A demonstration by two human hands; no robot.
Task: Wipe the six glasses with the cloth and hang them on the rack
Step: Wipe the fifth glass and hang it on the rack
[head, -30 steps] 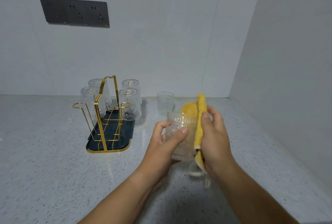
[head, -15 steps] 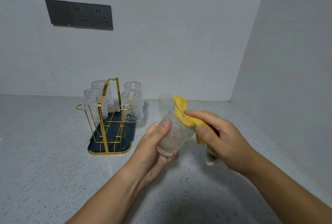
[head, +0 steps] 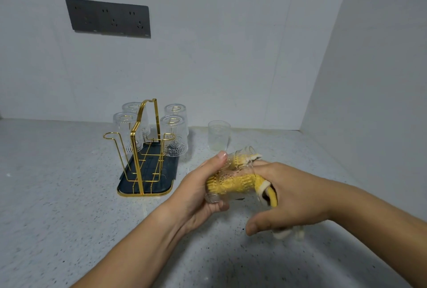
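Gripping the base end of a pressed-glass tumbler (head: 231, 177) with the left hand (head: 196, 195), fingers (head: 219, 205) curled beneath and thumb pressed on top. Holding it tilted almost on its side above the surface (head: 57, 195), mouth turned toward the right hand (head: 293, 195). Pushing a yellow cloth (head: 272, 196) into that mouth with the right fingers, mostly hidden inside cloth and glass; thumb outside and below, loosely bent. Yellow showing through the ribbed, embossed wall, with a cream edge trailing under the palm. Just behind, standing alone and mouth up on the surface, an upright tumbler (head: 218, 135), clear and faintly patterned. To the left, near but apart, a gold wire rack (head: 143, 147) with a tall looped handle, seated in a dark blue tray (head: 166, 172) with a gold rim and rounded corners. Hung upside down on the rear pegs, four more tumblers (head: 174, 136), two on each side, with fluted walls and round medallions near the rims. At the front, two pegs ending in round loops. Underneath everything, pale grey stone-like surface, speckled with dark flecks and slightly glossy. Along its joint with the back wall (head: 208, 56), a yellowish seam. Plain white walls meeting in a corner at the right, and high on the back wall a dark grey socket panel (head: 108, 18) with three outlets.
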